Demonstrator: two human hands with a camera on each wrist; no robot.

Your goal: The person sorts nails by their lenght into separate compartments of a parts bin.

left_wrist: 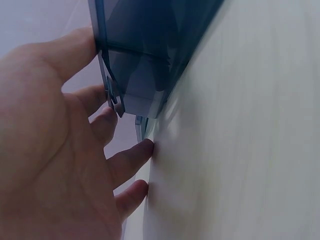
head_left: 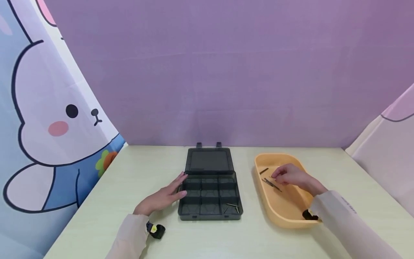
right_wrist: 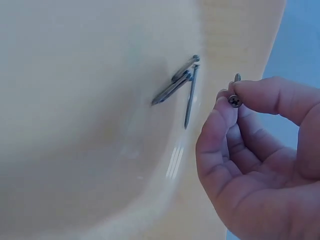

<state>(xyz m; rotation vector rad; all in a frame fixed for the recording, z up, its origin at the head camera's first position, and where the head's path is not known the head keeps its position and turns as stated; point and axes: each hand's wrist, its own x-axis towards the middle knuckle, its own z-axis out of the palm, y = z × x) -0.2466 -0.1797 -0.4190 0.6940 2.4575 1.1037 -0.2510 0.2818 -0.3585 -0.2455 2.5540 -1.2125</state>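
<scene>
Right wrist view: the thumb and fingertips of the right hand (right_wrist: 265, 135) pinch a small screw (right_wrist: 234, 101), its cross-slotted head showing. Its other fingers are curled. In the head view this hand is over the orange tray (head_left: 284, 223), and a few long metal fasteners (right_wrist: 172, 90) lie in the tray just beside it. The left hand (head_left: 165, 198) has its fingers spread apart, touching the left side of a dark translucent organizer box (head_left: 211, 217); it pinches nothing.

The box's lid (head_left: 209, 160) is swung back, two latches (head_left: 219, 144) pointing away from the person. More thin metal pieces (head_left: 233, 205) lie in its near right compartment. A faint mark sits at the lid's lower left, too small to read. The right sleeve (head_left: 343, 212) carries a dark line of print near the cuff, also illegible. Box and tray stand apart on a pale table (head_left: 213, 237). Behind is a plain purple backdrop (head_left: 226, 72); at left, a cartoon rabbit cloth (head_left: 45, 104), whose visible part bears no lettering.
</scene>
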